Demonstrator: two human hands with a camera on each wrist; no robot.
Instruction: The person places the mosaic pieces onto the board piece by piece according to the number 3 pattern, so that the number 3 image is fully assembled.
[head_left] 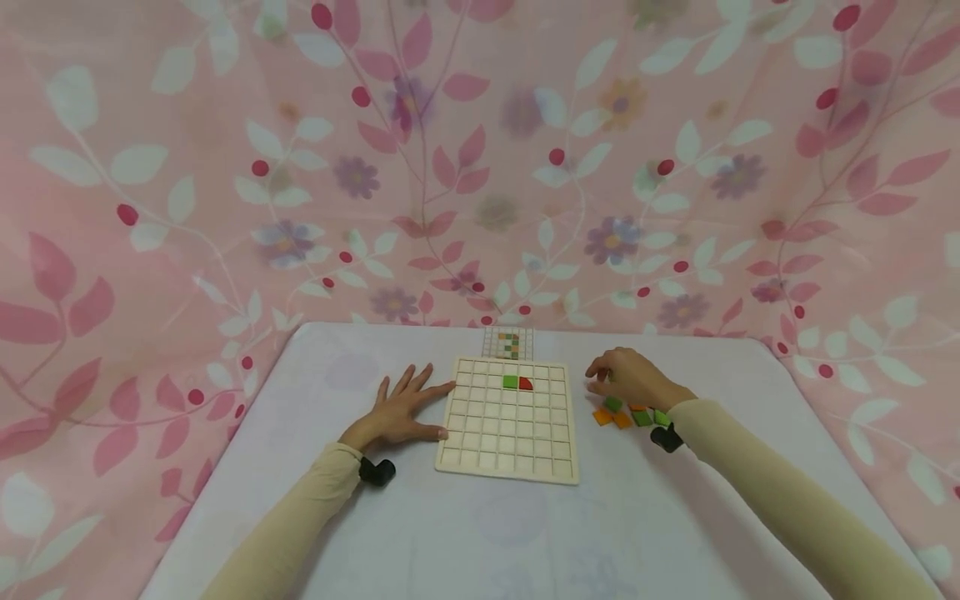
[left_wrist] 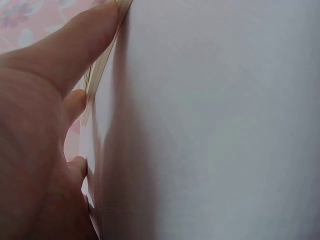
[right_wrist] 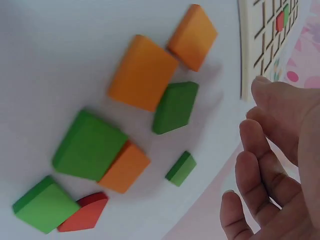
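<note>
A pale wooden grid board (head_left: pixel 506 454) lies flat on the table. In its upper part sit a light green square (head_left: pixel 511 382) and, touching it on the right, a red piece with one rounded corner (head_left: pixel 526 383). My left hand (head_left: pixel 397 414) is spread at the board's left side, thumb and index finger touching its edge. To the right of the board, my right hand (head_left: pixel 633 375) hovers over loose pieces, its fingers loosely bent and nothing visible between them. Below it lie orange squares (right_wrist: pixel 143 73), dark green pieces (right_wrist: pixel 90 145), a light green square (right_wrist: pixel 46 205) and a red piece (right_wrist: pixel 85 212).
Behind the board, touching or close to its far edge, is a small card (head_left: pixel 495 343) printed with a grid and coloured cells. A white cloth (head_left: pixel 480 542) covers the table. Flowered pink fabric (head_left: pixel 480 167) hangs behind and at both sides.
</note>
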